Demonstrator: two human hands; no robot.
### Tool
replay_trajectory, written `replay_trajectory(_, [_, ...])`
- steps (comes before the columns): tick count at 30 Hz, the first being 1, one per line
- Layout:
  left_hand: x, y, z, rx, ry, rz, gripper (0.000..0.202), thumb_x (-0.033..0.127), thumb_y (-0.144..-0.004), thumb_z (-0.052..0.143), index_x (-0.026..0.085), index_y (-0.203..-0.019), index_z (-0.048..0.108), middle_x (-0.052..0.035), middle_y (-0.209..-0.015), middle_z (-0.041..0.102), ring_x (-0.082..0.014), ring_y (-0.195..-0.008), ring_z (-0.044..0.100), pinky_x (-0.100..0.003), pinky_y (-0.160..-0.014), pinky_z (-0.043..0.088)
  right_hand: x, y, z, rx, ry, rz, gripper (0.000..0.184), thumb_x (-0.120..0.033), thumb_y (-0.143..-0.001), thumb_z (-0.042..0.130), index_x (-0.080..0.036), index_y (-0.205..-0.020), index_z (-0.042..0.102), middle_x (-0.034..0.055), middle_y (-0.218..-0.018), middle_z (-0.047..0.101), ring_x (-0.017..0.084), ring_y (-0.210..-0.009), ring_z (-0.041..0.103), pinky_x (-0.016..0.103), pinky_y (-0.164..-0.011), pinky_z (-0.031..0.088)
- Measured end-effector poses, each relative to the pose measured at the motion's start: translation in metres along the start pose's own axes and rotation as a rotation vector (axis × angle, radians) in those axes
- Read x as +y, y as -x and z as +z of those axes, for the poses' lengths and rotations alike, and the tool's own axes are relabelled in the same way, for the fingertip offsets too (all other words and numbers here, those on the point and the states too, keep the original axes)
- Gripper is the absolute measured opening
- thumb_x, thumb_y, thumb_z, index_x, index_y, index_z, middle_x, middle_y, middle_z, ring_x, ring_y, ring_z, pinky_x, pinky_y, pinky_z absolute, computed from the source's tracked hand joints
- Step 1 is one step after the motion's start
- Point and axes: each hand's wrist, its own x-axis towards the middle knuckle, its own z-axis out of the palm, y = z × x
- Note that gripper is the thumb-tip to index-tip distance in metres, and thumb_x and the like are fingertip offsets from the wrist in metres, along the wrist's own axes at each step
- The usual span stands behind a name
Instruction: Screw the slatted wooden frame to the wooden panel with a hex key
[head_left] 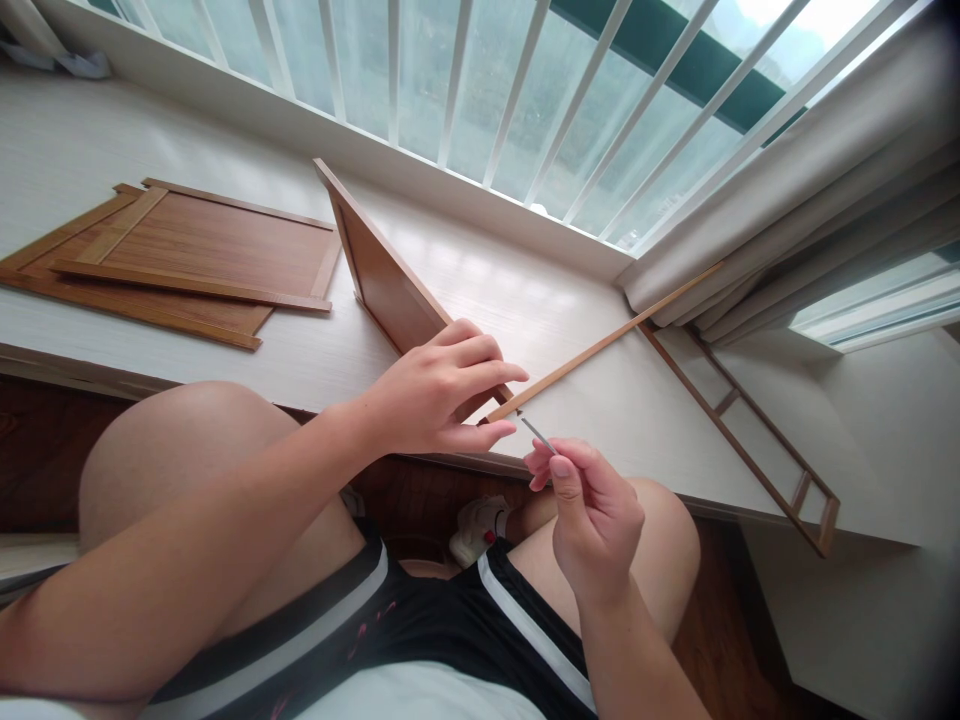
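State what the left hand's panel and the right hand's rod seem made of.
Panel: wood or wood-look board, judging by its brown colour; satin, from its soft sheen. Rod: probably metal, being thin and grey; finish too small to tell.

Barred window, beige curtain, pale ledge, brown floor

Our left hand hides part of the upright panel.
The rear end of the thin metal tool is hidden in our right hand, so we cannot tell its kind; the upper flat panel covers much of the lower panel; the right edge cuts off the curtain.
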Motion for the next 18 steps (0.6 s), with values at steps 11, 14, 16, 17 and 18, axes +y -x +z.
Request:
replay_trajectory(11, [-0.0002,0.0006,0.0003,-0.007,-0.001,-0.006,0.04,0.042,-0.084,0.065,0.021,-0.118,0.064,-0.0088,-0.101,0.064,-0.0239,-0.101,0.053,-0.04,-0.097,0.046,-0.002,-0.0067,-0.0054,-0.05,0.219,-0.156,0.02,-0.017,-0.092,0.058,-0.022,-0.106,0.071,0.0057,-0.093,0.069,0.018,-0.083,0.066,0.034,-0.074,0.058])
replay_trajectory(14, [-0.0003,0.0007,0.0004,-0.004,-0.006,-0.002,0.04,0.042,-0.084,0.065,0.021,-0.118,0.064,-0.0086,-0.1,0.064,-0.0239,-0.101,0.052,-0.04,-0.097,0.046,-0.0033,-0.0075,-0.0061,-0.057,0.244,-0.184,0.019,-0.015,-0.092,0.058,-0.021,-0.105,0.071,0.0061,-0.092,0.069,0.019,-0.083,0.066,0.034,-0.074,0.057])
replay_trajectory(16, [-0.0005,0.0007,0.0004,0.0,-0.007,0.003,0.039,0.043,-0.084,0.065,0.021,-0.118,0.065,-0.0084,-0.1,0.064,-0.0238,-0.1,0.052,-0.04,-0.097,0.045,-0.0042,-0.0086,-0.0068,-0.062,0.26,-0.221,0.02,-0.013,-0.091,0.058,-0.021,-0.105,0.07,0.0061,-0.092,0.069,0.019,-0.083,0.065,0.034,-0.074,0.056])
replay_trajectory(17, [-0.0005,0.0006,0.0003,0.002,-0.007,0.007,0.039,0.042,-0.085,0.065,0.021,-0.118,0.065,-0.0084,-0.1,0.064,-0.0237,-0.1,0.052,-0.04,-0.097,0.045,-0.0044,-0.0093,-0.0072,-0.063,0.271,-0.241,0.021,-0.011,-0.091,0.058,-0.021,-0.105,0.07,0.0061,-0.092,0.069,0.018,-0.084,0.065,0.034,-0.075,0.056])
replay_trajectory(18, [-0.0005,0.0006,0.0003,0.004,-0.007,0.011,0.039,0.042,-0.085,0.065,0.021,-0.118,0.065,-0.0083,-0.1,0.064,-0.0236,-0.1,0.052,-0.039,-0.097,0.045,-0.0046,-0.0099,-0.0076,-0.067,0.285,-0.26,0.022,-0.01,-0.09,0.058,-0.021,-0.105,0.069,0.0062,-0.093,0.069,0.018,-0.085,0.065,0.034,-0.075,0.055])
